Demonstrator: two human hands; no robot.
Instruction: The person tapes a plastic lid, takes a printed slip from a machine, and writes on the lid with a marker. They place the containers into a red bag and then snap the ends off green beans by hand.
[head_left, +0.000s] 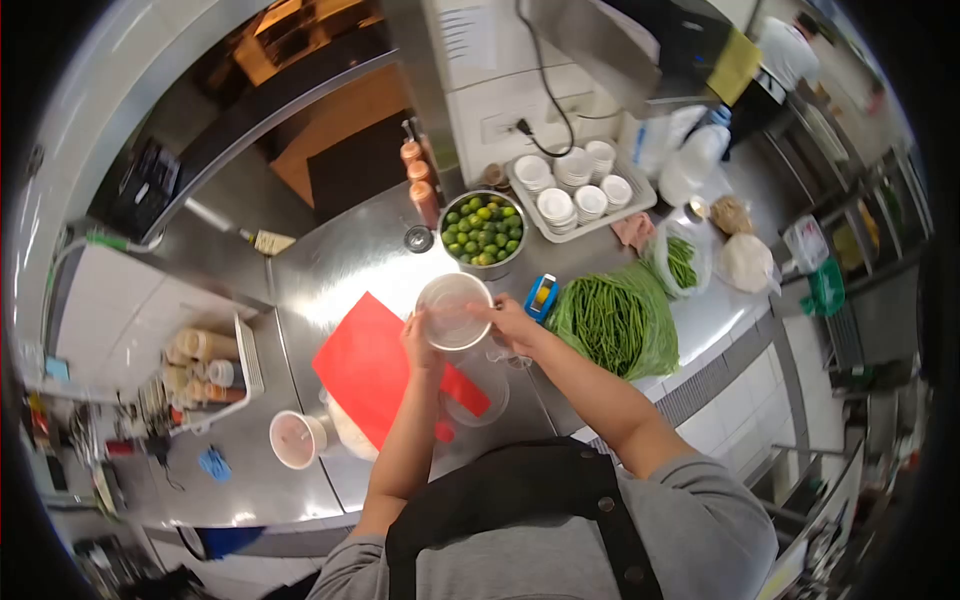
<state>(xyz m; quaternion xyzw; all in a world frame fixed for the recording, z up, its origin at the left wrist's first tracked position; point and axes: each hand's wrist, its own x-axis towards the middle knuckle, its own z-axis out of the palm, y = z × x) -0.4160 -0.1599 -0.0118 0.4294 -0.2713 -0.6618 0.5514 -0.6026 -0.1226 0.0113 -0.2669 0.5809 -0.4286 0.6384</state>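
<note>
Both my hands hold a round, translucent plastic tub [455, 312] with a pale rim, raised above the steel counter. My left hand [421, 342] grips its lower left side, and my right hand [508, 322] has its fingers closed on the right side. The inside of the tub looks bare. Beneath my left forearm lies a flat red board [362, 360], partly covered by the arm. A clear round plastic piece [487, 403], perhaps a lid or another tub, rests below my hands. To the right of my right hand is a blue tape dispenser [541, 297].
A steel bowl of limes [482, 232] stands ahead, beside orange-filled squeeze bottles [419, 180]. A tray of white cups [618, 212] is behind. Green beans in a bag [615, 325] lie right; a white tub [297, 440] stands left. A person [788, 55] is far right.
</note>
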